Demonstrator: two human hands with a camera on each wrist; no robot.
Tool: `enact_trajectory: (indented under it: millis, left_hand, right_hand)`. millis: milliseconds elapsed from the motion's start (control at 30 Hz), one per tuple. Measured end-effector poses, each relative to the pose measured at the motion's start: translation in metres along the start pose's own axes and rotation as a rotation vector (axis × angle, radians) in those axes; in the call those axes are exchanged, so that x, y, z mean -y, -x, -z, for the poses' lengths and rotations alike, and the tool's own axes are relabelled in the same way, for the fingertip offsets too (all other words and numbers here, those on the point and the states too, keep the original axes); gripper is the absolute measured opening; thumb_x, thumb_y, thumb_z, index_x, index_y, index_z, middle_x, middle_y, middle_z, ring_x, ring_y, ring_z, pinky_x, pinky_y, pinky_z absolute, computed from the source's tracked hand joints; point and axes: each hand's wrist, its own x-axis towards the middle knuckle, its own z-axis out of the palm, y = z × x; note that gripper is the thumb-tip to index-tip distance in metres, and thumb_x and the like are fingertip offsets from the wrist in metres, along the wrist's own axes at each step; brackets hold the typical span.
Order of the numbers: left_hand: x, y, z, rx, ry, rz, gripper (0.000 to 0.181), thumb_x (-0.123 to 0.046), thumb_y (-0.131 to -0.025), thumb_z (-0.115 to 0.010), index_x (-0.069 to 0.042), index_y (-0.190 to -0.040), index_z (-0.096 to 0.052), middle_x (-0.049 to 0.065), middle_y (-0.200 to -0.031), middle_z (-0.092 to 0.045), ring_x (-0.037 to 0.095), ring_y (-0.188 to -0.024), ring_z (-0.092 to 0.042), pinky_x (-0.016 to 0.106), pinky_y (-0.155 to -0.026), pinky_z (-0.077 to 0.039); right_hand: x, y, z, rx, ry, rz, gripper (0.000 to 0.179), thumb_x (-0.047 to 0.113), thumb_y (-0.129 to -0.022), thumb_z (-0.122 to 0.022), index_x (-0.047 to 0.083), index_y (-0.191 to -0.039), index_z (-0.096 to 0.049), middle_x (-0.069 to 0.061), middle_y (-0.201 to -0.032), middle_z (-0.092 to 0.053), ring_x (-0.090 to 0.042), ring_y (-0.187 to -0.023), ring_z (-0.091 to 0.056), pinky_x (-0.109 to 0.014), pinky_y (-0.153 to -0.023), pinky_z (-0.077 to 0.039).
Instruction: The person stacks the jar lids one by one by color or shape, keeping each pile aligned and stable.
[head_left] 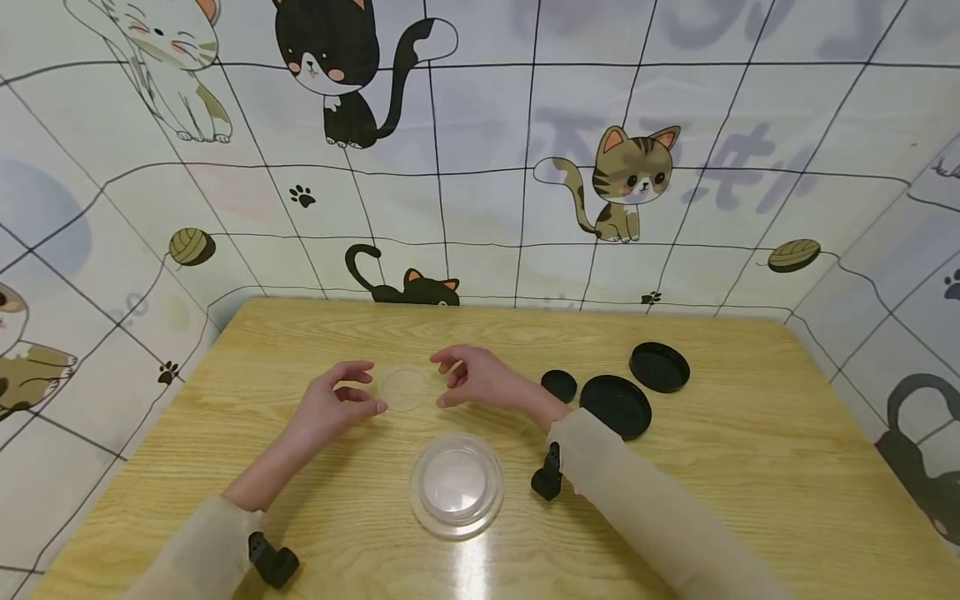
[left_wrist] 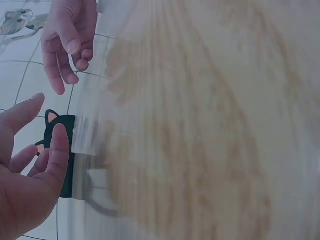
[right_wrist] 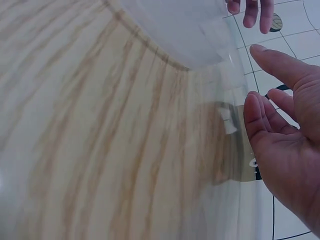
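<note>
A thin clear round disc lies flat on the wooden table between both hands. My left hand is at its left side, thumb tip close to the rim, fingers parted. On the other side, my right hand hovers a little off the disc's edge, fingers loosely bent with nothing in them. Both wrist views show the left hand and right hand relaxed, with a gap between thumb and fingers. Nearer the body sits a set of clear round plastic pieces, the smaller circle within the wider one.
Right of the right forearm lie a small black round piece, a large black round dish, partly behind the sleeve, and a black rimmed dish. A cat-print cloth stands behind the table.
</note>
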Motion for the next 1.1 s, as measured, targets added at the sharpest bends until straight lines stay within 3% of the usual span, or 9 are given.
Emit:
enact_trajectory:
  millis: [367, 667, 900, 1100]
  left_hand:
    - [0.012, -0.009, 0.000, 0.022, 0.058, 0.052, 0.075, -0.006, -0.088, -0.081, 0.003, -0.151, -0.041, 0.025, -0.138, -0.048, 0.022, -0.102, -0.068, 0.022, -0.076, -0.055]
    - [0.015, -0.014, -0.002, 0.039, 0.047, 0.046, 0.077, -0.004, -0.086, -0.082, 0.005, -0.151, -0.041, 0.026, -0.137, -0.049, 0.023, -0.101, -0.067, 0.022, -0.074, -0.054]
    - [0.021, -0.017, -0.001, 0.039, 0.036, 0.043, 0.077, -0.003, -0.085, -0.083, 0.006, -0.149, -0.042, 0.027, -0.135, -0.050, 0.024, -0.102, -0.067, 0.021, -0.076, -0.055]
    - [0.023, -0.021, -0.004, 0.059, 0.022, 0.007, 0.074, 0.000, -0.082, -0.083, 0.008, -0.146, -0.047, 0.026, -0.128, -0.055, 0.016, -0.096, -0.067, 0.020, -0.077, -0.054]
  right_hand:
    - [-0.003, -0.018, -0.010, -0.029, -0.021, -0.049, 0.064, 0.008, -0.084, -0.085, 0.003, -0.141, -0.057, -0.008, -0.117, -0.060, -0.016, -0.094, -0.059, -0.027, -0.080, -0.052]
    - [-0.001, -0.025, -0.017, -0.004, 0.042, -0.050, 0.065, 0.009, -0.084, -0.085, -0.001, -0.141, -0.056, -0.006, -0.116, -0.062, -0.013, -0.093, -0.058, -0.023, -0.082, -0.048]
    - [-0.003, -0.026, -0.020, 0.013, 0.021, -0.048, 0.066, 0.006, -0.083, -0.085, -0.003, -0.141, -0.055, -0.006, -0.115, -0.061, -0.012, -0.091, -0.056, -0.021, -0.080, -0.047]
    - [-0.005, -0.027, -0.019, 0.010, 0.016, -0.052, 0.064, 0.005, -0.082, -0.086, -0.003, -0.139, -0.057, -0.005, -0.112, -0.061, -0.012, -0.089, -0.055, -0.021, -0.080, -0.047]
